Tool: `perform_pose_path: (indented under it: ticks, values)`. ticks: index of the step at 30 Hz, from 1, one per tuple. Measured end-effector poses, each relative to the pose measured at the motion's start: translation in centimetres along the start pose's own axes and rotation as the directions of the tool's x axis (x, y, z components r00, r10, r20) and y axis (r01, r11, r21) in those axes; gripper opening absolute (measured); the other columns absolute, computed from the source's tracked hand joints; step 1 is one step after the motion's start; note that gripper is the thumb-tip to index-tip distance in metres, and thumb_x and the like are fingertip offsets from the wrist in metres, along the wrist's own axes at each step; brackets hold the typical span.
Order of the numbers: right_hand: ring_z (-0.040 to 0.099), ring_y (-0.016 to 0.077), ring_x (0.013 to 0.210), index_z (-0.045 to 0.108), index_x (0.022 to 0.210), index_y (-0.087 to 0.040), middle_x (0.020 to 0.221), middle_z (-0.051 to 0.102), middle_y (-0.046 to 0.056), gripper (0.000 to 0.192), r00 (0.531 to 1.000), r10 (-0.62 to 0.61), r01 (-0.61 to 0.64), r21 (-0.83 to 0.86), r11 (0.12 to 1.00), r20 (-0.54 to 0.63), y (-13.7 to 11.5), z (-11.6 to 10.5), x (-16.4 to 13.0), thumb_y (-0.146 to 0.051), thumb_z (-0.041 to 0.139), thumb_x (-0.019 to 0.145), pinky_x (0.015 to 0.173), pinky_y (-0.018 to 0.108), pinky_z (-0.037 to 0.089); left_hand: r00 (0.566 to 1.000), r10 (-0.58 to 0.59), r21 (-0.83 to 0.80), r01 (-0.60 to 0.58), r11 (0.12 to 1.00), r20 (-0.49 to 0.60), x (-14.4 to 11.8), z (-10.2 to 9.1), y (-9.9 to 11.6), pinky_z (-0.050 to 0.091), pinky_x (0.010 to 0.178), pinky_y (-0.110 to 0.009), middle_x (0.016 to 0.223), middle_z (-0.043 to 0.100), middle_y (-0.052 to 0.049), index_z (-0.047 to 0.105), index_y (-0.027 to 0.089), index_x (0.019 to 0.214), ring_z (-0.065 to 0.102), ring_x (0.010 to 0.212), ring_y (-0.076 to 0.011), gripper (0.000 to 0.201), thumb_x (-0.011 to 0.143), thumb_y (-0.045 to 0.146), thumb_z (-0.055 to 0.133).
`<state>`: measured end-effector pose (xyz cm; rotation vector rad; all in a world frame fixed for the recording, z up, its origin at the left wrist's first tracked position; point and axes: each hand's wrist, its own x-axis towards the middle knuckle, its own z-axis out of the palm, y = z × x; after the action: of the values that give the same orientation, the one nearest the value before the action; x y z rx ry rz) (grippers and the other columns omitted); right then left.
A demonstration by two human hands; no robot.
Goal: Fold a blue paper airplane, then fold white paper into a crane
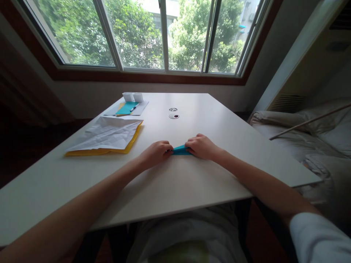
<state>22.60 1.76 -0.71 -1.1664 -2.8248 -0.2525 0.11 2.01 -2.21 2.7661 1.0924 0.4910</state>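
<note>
Both hands meet near the middle of the white table (pixel 208 175), pressing down on a small folded piece of teal paper (pixel 181 150) that lies flat on the tabletop. The left hand (pixel 155 153) covers the paper's left end with fingers curled tight and knuckles up, fingertips pinching the edge; the right hand (pixel 201 146) does the same at the right end, fingers bent and closed over the paper. Only a short strip of teal shows between the 2 hands (the rest is hidden under the fingers, so the fold's full shape cannot be told).

To the left, well apart from the hands, a crumpled white sheet (pixel 108 137) rests on top of a yellow sheet (pixel 128 146) whose edges show along the near and right sides. Farther back on the left lies a grey sheet (pixel 141 108) with a teal pad (pixel 126 108) on it and a pen (pixel 133 108) just beside the pad. 2 small white boxes (pixel 133 96) stand at the far edge behind them. Near the table's middle, beyond the hands, is a round cable port (pixel 173 116) with its cap (pixel 173 109) lying just behind it. A wide window (pixel 164 36) fills the wall ahead, with green trees outside
</note>
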Motion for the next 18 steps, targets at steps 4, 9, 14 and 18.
perform_pose_path:
  ticks: [4, 9, 14, 18]
  values:
    - [0.060, 0.0183, 0.082, 0.061, 0.090, -0.018, 0.088, 0.066, 0.006, 0.022, 0.999, -0.011, 0.012, 0.026, 1.000, -0.038, -1.4, 0.5, 0.6, -0.028, 0.041, 0.089, 0.071, 0.029, 0.033, 1.000, -0.005, -0.012, 0.005, 1.000, -0.007, 0.7, 0.8, 1.2, 0.042, 0.067, -0.023, 0.080, 0.062, -0.005, 0.067, 0.015, 0.085, 0.058, 0.072, -0.0149, 0.020, 0.083, 0.017, 0.047]
    - [0.059, 0.0169, 0.081, 0.060, 0.093, -0.019, 0.091, 0.065, 0.005, 0.024, 0.998, -0.014, 0.018, 0.064, 0.998, -0.065, -1.5, 0.7, 0.6, -0.030, 0.040, 0.091, 0.066, 0.026, 0.034, 1.000, -0.016, -0.030, 0.015, 0.999, -0.020, 0.9, 1.0, 1.1, 0.041, 0.063, -0.021, 0.077, 0.062, -0.004, 0.066, 0.016, 0.082, 0.057, 0.068, -0.0133, 0.018, 0.081, 0.014, 0.048]
    - [0.059, 0.0160, 0.081, 0.061, 0.093, -0.021, 0.089, 0.065, 0.003, 0.023, 0.998, 0.021, -0.014, 0.097, 0.995, -0.064, -1.3, 0.7, 0.3, -0.032, 0.042, 0.091, 0.063, 0.025, 0.033, 0.998, 0.018, -0.030, -0.016, 0.999, 0.058, 0.5, -0.1, 0.6, 0.039, 0.060, -0.020, 0.075, 0.062, -0.003, 0.064, 0.015, 0.080, 0.055, 0.065, -0.0124, 0.019, 0.076, 0.010, 0.046]
    - [0.059, 0.0150, 0.079, 0.063, 0.093, -0.024, 0.090, 0.065, 0.001, 0.020, 0.998, 0.037, -0.029, 0.131, 0.991, -0.058, -0.8, 0.6, 0.0, -0.031, 0.044, 0.089, 0.060, 0.024, 0.032, 0.991, 0.008, -0.016, -0.006, 1.000, 0.132, -0.3, -1.2, -0.2, 0.038, 0.059, -0.020, 0.072, 0.062, -0.003, 0.064, 0.016, 0.077, 0.053, 0.062, -0.0120, 0.022, 0.072, 0.009, 0.043]
